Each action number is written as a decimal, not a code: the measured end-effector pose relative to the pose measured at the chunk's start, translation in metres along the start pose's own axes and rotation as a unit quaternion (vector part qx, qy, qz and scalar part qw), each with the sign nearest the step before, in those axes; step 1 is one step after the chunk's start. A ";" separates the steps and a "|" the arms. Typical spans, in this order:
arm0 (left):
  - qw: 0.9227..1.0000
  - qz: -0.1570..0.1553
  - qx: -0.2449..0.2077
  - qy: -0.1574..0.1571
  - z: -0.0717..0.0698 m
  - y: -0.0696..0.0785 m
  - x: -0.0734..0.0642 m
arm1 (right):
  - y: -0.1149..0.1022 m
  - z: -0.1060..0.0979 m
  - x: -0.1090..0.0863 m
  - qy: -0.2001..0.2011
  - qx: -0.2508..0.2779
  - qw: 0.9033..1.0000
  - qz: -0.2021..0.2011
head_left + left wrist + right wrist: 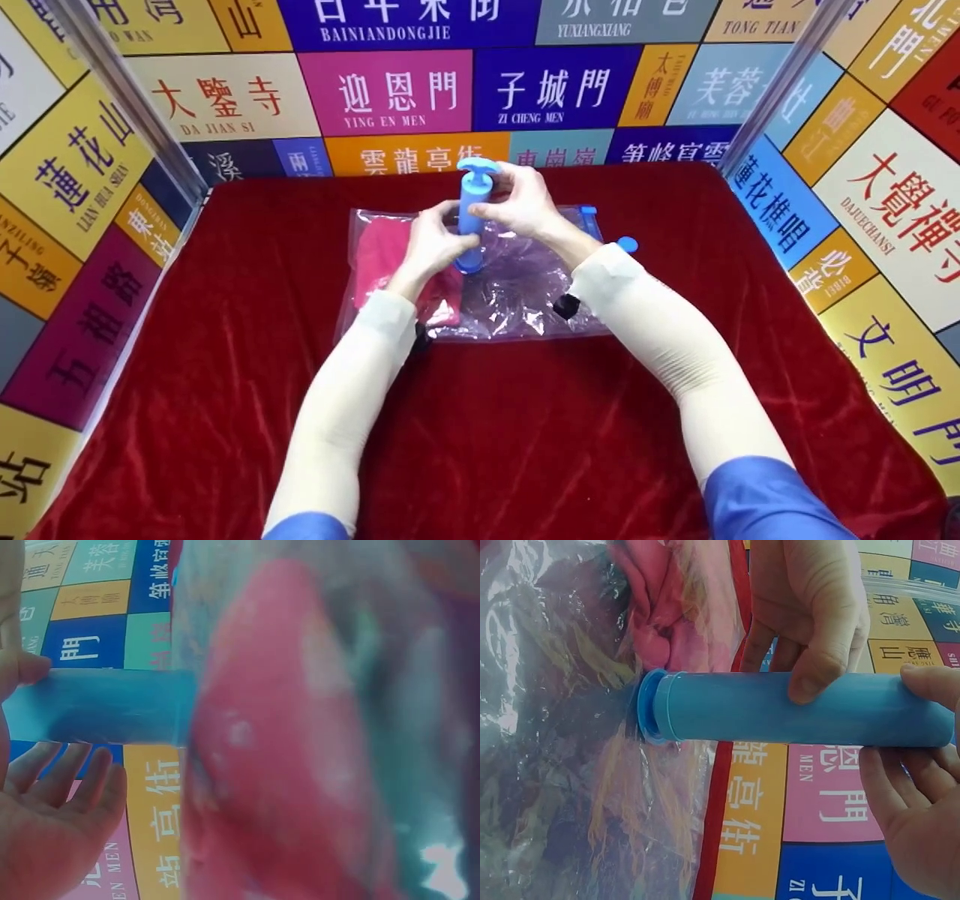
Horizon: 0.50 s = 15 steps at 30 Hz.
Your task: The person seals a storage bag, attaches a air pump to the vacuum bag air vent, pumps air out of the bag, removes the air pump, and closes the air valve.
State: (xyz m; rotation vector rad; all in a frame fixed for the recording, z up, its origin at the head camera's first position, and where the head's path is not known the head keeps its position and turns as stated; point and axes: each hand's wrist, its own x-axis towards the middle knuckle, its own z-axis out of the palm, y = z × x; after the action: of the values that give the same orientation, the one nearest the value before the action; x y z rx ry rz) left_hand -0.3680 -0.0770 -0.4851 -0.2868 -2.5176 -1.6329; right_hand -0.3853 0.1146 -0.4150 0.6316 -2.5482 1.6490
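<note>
A light blue hand pump [471, 221] stands upright, its T-shaped handle on top and its base against a clear plastic storage bag [525, 292]. My left hand [435, 244] grips the lower barrel, thumb across the front and fingers behind. Higher up, my right hand [523, 204] holds the barrel just below the handle, with thumb and fingers on opposite sides. In the right wrist view, a blue flanged ring [651, 706] sits at the pump's base on the bag. Folded pink-red cloth [379, 255] lies inside the bag's left part.
Dark red velvet cloth [525, 427] covers the table. A blue strip piece [589, 219] is at the bag's right edge, and a small blue round piece [628, 244] lies beside the right forearm. Panels with printed signs [397, 90] enclose the back and sides.
</note>
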 end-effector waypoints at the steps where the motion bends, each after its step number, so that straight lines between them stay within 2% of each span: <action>1: 1.000 0.000 0.002 0.004 0.000 -0.001 -0.001 | 0.000 0.001 0.000 0.006 -0.008 1.000 -0.004; 5: 1.000 0.006 0.019 0.022 0.003 -0.001 -0.006 | 0.001 0.003 -0.002 0.037 -0.039 0.998 -0.017; 15: 0.997 0.005 0.043 0.066 0.008 0.006 -0.009 | 0.002 0.013 -0.004 0.110 -0.087 0.990 0.001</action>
State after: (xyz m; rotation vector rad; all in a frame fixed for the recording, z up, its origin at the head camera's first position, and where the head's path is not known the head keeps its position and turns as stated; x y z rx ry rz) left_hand -0.3584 -0.0685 -0.4851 -0.1761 -2.4744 -1.4830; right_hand -0.3800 0.1049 -0.4229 0.4093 -2.4963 1.3886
